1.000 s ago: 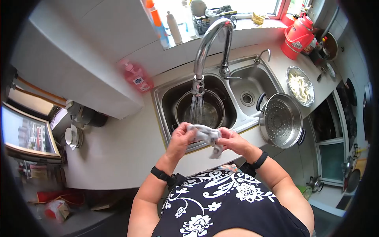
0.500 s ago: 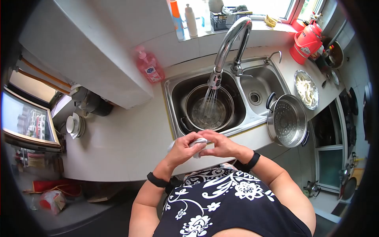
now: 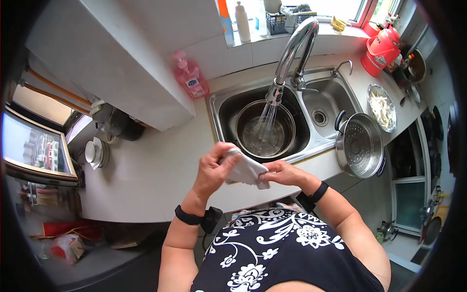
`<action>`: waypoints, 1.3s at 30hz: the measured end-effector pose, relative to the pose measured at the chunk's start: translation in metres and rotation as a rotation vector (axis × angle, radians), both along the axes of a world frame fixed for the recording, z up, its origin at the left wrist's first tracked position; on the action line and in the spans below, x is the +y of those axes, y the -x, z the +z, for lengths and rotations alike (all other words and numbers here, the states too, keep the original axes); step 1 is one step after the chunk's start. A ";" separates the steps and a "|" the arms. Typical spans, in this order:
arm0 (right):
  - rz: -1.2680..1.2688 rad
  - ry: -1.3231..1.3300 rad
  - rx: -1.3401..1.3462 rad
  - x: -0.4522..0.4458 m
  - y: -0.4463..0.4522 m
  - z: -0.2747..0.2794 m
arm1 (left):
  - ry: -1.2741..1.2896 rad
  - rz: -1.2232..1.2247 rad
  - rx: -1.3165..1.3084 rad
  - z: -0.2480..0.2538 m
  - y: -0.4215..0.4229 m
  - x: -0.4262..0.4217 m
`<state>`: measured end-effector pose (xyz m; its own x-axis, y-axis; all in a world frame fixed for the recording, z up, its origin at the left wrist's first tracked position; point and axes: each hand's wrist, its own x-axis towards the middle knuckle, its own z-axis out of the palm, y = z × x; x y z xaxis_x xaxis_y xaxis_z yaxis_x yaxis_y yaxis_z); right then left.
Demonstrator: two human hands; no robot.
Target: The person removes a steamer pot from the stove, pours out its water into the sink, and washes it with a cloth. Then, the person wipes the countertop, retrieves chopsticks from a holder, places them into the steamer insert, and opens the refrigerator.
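A white cloth [image 3: 247, 168] is stretched between my two hands, over the front edge of the counter. My left hand [image 3: 214, 165] grips its upper left part, fingers wrapped round it. At the cloth's right end, my right hand [image 3: 283, 173] pinches it between thumb and fingers. Just beyond my hands, a metal pot [image 3: 265, 152] stands in the larger basin of the sink [image 3: 225, 104]. Water falls into the pot in thin streams from the pull-out head of the chrome faucet [image 3: 276, 92].
A steamer pot with a holed bottom [image 3: 360, 146] sits at the sink's right edge. Behind it lies a plate of pale strips [image 3: 382, 108]. A pink soap bottle [image 3: 191, 80] stands back left, a red thermos [image 3: 381, 51] back right. Stacked bowls [image 3: 97, 152] are at far left.
My hands have moved apart, spreading the bunched cloth between them. The left hand has risen a little. The whole view has shifted slightly; water still runs.
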<state>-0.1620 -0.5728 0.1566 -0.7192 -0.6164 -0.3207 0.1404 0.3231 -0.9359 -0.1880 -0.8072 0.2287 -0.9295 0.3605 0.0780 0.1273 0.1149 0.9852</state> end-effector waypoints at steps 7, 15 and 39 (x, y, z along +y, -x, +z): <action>-0.265 0.368 -0.148 0.014 -0.007 -0.017 | 0.014 0.173 0.025 -0.026 0.017 -0.005; -0.364 0.641 -0.624 0.015 -0.012 -0.030 | 0.100 0.351 0.048 -0.032 0.021 0.009; -0.981 0.584 -0.094 0.263 0.125 0.084 | -0.961 -0.599 -0.063 0.227 -0.009 0.066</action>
<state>-0.2873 -0.3097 0.2410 -0.9607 0.1247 -0.2479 0.1693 -0.4447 -0.8795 -0.1795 -0.7414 0.4556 -0.6393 0.5650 0.5216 -0.1457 -0.7551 0.6393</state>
